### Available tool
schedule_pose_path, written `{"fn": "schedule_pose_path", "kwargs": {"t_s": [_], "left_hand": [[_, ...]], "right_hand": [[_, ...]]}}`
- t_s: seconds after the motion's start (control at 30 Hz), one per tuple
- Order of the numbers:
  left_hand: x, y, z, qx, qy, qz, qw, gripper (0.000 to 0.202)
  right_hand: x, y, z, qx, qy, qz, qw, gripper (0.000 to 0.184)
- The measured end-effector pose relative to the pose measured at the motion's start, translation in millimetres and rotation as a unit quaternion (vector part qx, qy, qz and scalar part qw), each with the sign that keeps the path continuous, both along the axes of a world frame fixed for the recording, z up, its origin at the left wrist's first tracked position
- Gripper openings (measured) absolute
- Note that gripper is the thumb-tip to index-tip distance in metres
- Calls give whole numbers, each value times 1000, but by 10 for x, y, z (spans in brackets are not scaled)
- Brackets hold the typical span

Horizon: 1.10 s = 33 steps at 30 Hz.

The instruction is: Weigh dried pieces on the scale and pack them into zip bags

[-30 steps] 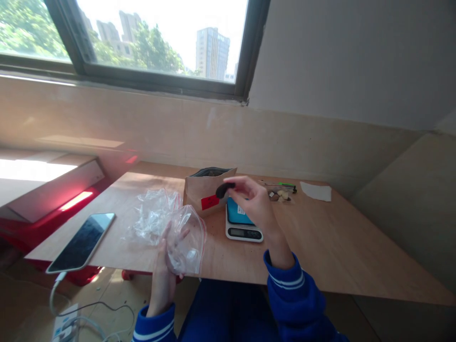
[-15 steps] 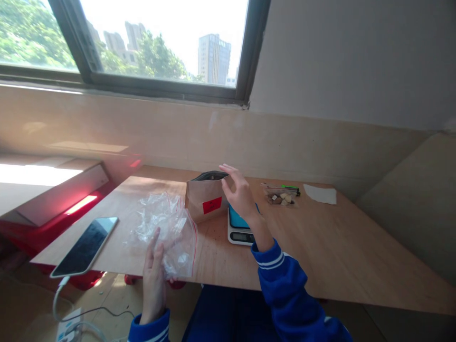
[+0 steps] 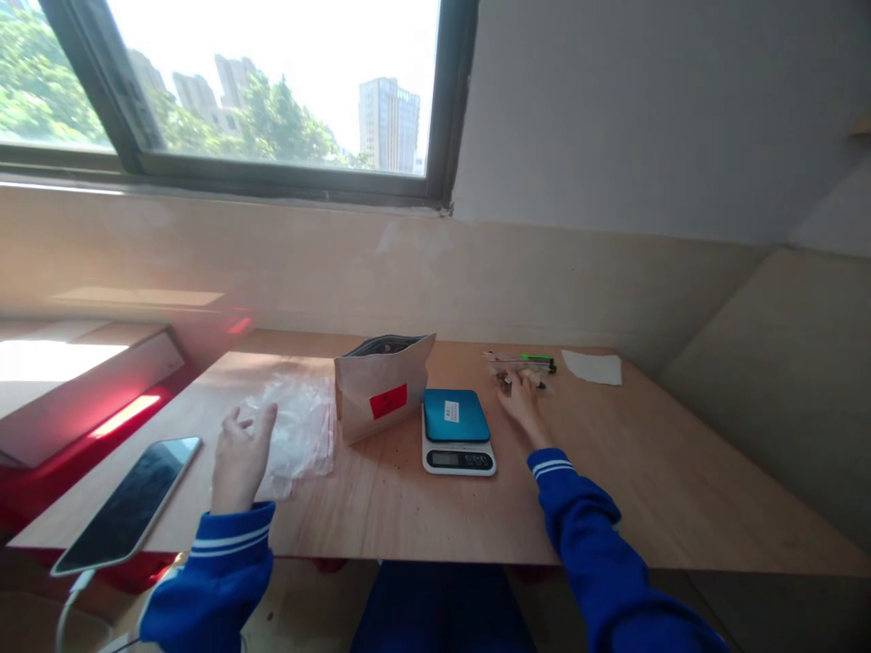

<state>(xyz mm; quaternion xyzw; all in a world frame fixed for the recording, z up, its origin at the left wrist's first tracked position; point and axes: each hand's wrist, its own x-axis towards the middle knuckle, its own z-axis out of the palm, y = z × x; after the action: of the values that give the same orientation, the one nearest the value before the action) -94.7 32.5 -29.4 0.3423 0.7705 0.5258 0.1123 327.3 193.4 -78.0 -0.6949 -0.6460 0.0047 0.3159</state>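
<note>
Okay, left hand (image 3: 241, 458) open and raised, right hand (image 3: 523, 408) reaching across the surface (image 3: 612, 481).
Phone (image 3: 126, 503) lies nearest, left of the left hand, whose fingers are spread just beside the zip bag (image 3: 299, 426). Scale (image 3: 457, 433) sits mid-surface, kraft pouch (image 3: 381, 390) upright behind it to the left. Right fingertips (image 3: 512, 381) touch the small clear bag (image 3: 521, 365), grip unclear; white paper (image 3: 592, 367) lies just right.

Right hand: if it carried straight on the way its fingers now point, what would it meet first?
The right hand would most likely meet the small clear bag of pale and brown pieces first. Its fingertips are at the bag's near edge, possibly already touching; depth is unclear from this view.
</note>
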Motion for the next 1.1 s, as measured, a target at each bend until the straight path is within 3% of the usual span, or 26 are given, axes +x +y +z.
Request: {"fn": "schedule_pose_path", "kwargs": {"t_s": [0.07, 0.13, 0.23, 0.37, 0.43, 0.5, 0.6, 0.7, 0.77, 0.83, 0.87, 0.93, 1.1], "left_hand": [[28, 21, -8, -44, 151, 69, 985, 87], [104, -6, -30, -16, 264, 81, 961, 79], [201, -9, -152, -5, 375, -49, 926, 56], [232, 124, -547, -186, 401, -238, 865, 44], [244, 200, -743, -245, 376, -269, 852, 45], [266, 253, -841, -224, 354, -265, 869, 46], [300, 248, -729, -134, 303, -239, 913, 45], [375, 83, -394, 20, 184, -190, 964, 41], [499, -106, -165, 51, 114, -119, 985, 37], [701, -300, -8, 81, 54, -82, 992, 31], [826, -382, 35, 90, 35, -97, 991, 29], [1092, -498, 61, 108, 1, -198, 974, 29], [1576, -601, 40, 89, -59, -442, 891, 46]], "right_hand": [[20, 50, -149, -34, -18, -29, 999, 49], [-7, 91, -243, -58, -34, -59, 996, 54], [-41, 138, -269, -69, -58, -84, 992, 49], [10, 119, -165, -63, -80, -68, 992, 28], [56, 71, -100, -61, -84, -53, 993, 20], [104, 10, -35, -57, -80, -43, 994, 16], [178, -112, 98, -43, -61, -43, 996, 14], [251, -319, 317, -11, -31, -61, 998, 13], [272, -542, 512, 37, 33, -53, 997, 10], [246, -834, 723, 105, 184, 14, 977, 9], [213, -996, 825, 112, 251, 62, 959, 13], [115, -1317, 1003, 61, 349, 147, 923, 20], [-155, -1816, 1179, -126, 478, 301, 815, 21]]}}
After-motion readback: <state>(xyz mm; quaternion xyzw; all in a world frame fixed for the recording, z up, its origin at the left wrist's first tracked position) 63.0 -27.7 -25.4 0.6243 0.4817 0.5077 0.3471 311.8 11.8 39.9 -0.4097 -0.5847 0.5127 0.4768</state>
